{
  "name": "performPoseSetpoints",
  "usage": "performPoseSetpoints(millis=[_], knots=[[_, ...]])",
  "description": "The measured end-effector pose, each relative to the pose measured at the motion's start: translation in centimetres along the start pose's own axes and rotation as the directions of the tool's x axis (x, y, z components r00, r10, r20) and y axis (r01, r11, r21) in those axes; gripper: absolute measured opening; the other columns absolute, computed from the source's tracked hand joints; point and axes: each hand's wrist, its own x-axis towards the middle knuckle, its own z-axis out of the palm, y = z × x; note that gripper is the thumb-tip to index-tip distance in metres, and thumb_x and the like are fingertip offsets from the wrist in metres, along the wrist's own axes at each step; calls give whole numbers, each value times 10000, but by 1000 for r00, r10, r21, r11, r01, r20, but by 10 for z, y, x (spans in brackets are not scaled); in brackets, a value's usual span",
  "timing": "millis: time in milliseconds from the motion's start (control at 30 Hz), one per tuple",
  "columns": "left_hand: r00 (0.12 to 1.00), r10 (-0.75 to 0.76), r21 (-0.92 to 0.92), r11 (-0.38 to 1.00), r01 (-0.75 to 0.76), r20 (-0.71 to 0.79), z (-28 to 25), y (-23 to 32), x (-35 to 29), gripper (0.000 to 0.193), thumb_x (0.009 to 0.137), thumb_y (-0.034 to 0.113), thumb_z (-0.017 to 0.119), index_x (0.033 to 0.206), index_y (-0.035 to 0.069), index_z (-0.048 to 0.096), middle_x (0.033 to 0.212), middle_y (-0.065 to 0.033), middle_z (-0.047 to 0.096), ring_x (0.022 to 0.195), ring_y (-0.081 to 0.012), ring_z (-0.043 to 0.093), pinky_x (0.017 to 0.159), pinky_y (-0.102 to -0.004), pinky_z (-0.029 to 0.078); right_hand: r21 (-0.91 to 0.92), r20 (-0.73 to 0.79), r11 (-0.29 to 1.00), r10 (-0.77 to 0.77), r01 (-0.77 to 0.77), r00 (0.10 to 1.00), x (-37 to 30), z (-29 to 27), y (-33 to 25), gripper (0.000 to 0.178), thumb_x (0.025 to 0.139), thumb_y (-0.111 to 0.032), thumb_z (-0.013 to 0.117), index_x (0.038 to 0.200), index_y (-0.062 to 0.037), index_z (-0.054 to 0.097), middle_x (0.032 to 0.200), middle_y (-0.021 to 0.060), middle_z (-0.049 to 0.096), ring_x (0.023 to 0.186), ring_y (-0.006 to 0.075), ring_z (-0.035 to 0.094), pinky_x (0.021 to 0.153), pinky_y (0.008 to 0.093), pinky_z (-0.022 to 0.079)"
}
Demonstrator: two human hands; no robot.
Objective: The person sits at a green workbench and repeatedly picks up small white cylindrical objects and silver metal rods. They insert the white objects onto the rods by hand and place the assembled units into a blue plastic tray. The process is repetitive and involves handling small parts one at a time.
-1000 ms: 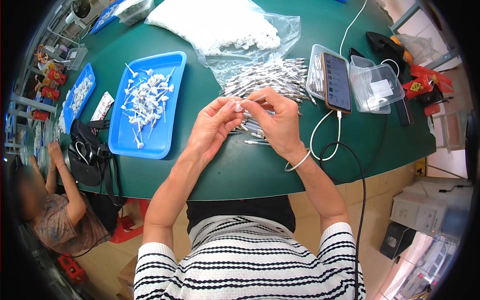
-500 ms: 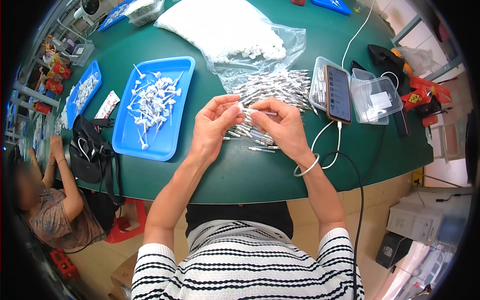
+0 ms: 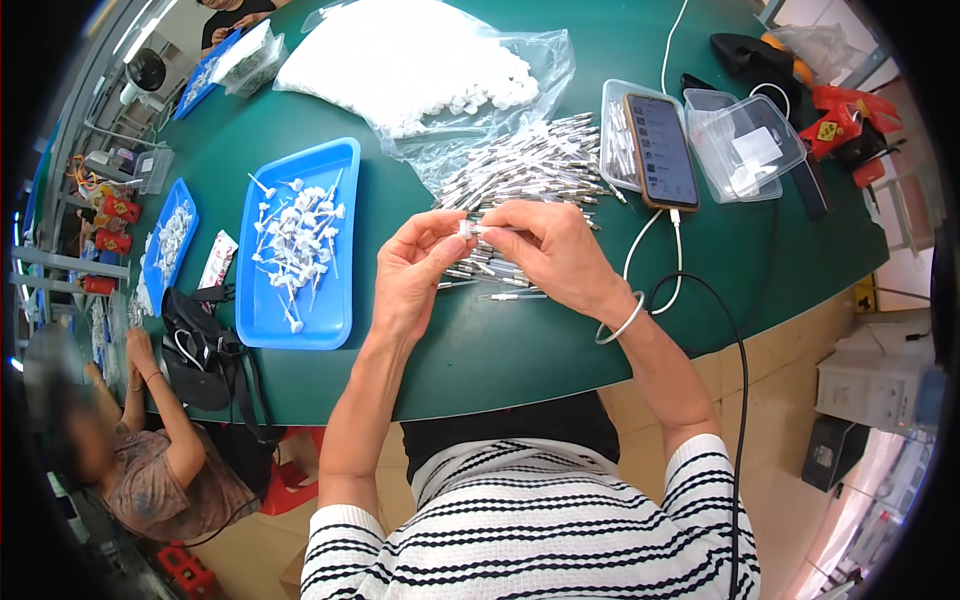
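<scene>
Before me, both hands are raised over the near edge of a heap of thin metal-and-white rods. My left hand pinches a small white plastic cap between thumb and fingertips. My right hand is closed in a pinch against the cap's right side; its fingers cover most of what they hold, seemingly a thin rod. To the left, a blue tray carries white caps joined to rods. Beyond the heap lies a clear plastic bag full of loose white caps.
A phone with a charging cable leans on a clear box of rods. Clear containers stand to its right. A black bag and another blue tray are at left, where a co-worker sits.
My hands have come closer together around the cap, and the right fingers have closed over the rod that stuck out before. The whole view has shifted slightly.
</scene>
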Motion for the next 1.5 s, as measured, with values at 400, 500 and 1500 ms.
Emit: performPoseSetpoints(millis=[400, 500, 1500], knots=[[996, 91, 144, 986, -88, -17, 1, 0, -3, 209, 852, 22, 646, 1049, -32, 602, 961, -104, 663, 847, -141, 653, 784, -256, 526, 116, 11, 993, -19, 18, 1000, -3, 7, 15, 118, 875, -103, 614, 880, 12, 641, 684, 47, 596, 581, 84, 542, 516, 237, 414], [996, 95, 149, 984, -94, 5, 0, 1, -3, 201, 853, 25, 648, 1041, -31, 602, 953, -100, 664, 845, -134, 651, 779, -253, 525, 319, 98, 940, 98, -125, 990, -4, 8, 17, 146, 900, -135, 599, 880, 4, 640, 668, 8, 580, 593, 52, 526, 519, 218, 400], [930, 331, 111, 930, -350, 161, 7, 8, -13, 221, 834, -41, 643, 1048, -43, 588, 1011, -77, 557, 917, -116, 560, 819, -250, 478, 274, 147, 961, -11, -30, 989, -5, 14, 10, 112, 883, -109, 605, 937, -18, 645, 788, 39, 603, 717, 114, 551, 655, 261, 436]])
